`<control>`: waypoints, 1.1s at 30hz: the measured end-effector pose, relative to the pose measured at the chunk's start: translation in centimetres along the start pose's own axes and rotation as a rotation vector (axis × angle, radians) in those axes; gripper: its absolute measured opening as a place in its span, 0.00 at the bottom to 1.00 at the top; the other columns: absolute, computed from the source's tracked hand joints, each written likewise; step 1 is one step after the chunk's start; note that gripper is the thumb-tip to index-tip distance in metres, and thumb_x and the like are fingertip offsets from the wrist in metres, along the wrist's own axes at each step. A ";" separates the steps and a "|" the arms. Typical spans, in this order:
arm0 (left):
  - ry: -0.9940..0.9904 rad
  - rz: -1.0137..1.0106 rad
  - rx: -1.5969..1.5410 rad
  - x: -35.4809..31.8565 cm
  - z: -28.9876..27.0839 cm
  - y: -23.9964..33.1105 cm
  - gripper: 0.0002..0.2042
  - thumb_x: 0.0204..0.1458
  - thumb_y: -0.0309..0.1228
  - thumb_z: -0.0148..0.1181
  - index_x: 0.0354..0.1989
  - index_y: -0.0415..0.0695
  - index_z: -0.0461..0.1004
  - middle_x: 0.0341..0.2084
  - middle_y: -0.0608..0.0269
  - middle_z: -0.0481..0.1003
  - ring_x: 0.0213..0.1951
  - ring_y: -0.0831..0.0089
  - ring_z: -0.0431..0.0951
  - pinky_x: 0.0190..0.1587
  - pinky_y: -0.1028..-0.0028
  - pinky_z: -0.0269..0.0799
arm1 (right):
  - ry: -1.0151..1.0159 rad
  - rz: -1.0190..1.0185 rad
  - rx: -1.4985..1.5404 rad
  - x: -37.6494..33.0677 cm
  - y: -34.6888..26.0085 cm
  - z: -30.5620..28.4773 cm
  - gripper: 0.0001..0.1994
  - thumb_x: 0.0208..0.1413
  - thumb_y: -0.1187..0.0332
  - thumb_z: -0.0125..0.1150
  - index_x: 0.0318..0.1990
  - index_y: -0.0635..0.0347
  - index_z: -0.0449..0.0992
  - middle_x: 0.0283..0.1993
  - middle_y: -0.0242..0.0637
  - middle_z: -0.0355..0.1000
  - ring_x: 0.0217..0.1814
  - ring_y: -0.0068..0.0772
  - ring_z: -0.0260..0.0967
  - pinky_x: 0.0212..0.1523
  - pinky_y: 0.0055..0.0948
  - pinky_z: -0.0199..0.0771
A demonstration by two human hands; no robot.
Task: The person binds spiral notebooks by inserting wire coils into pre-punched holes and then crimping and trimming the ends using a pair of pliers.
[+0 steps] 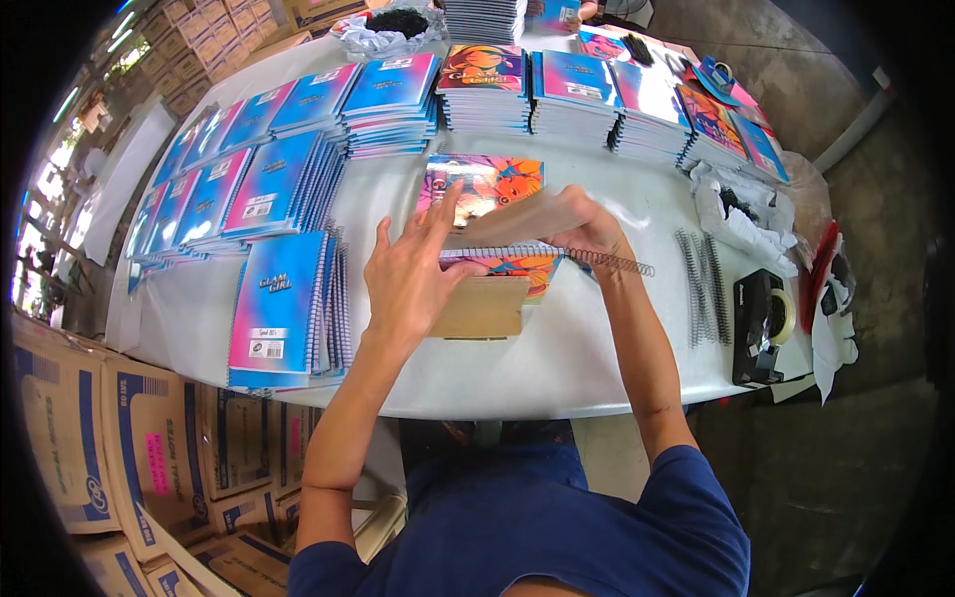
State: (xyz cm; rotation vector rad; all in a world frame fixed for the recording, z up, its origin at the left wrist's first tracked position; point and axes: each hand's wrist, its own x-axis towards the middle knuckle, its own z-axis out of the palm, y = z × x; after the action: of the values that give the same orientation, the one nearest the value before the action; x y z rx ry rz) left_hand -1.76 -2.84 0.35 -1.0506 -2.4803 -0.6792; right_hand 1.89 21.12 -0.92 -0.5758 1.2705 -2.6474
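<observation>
White table [597,348], left hand [408,274] flat on notebook [497,261], right hand [587,231] gripping spiral wire [612,262]

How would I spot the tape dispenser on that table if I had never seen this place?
Start at the white table and go to its right end, past the person's right hand. Beyond the loose black wire spirals sits the tape dispenser. It is the only chunky black block there, holding a pale tape roll.
</observation>
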 end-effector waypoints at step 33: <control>0.243 -0.288 -0.777 -2.4 0.5 -5.2 0.53 0.31 0.22 0.75 0.70 0.53 0.49 0.63 0.49 0.61 0.56 0.64 0.71 0.58 0.65 0.70 | 0.043 0.273 -0.458 5.4 2.7 0.9 0.22 0.53 0.53 0.64 0.37 0.70 0.80 0.44 0.40 0.77 0.51 0.27 0.69 0.51 0.26 0.68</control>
State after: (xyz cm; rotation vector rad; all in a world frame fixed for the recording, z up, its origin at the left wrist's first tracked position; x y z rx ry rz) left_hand -4.10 -7.13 -2.77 -0.7573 -2.1880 -1.8337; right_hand -2.78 17.19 -1.06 -0.3645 1.8377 -2.1661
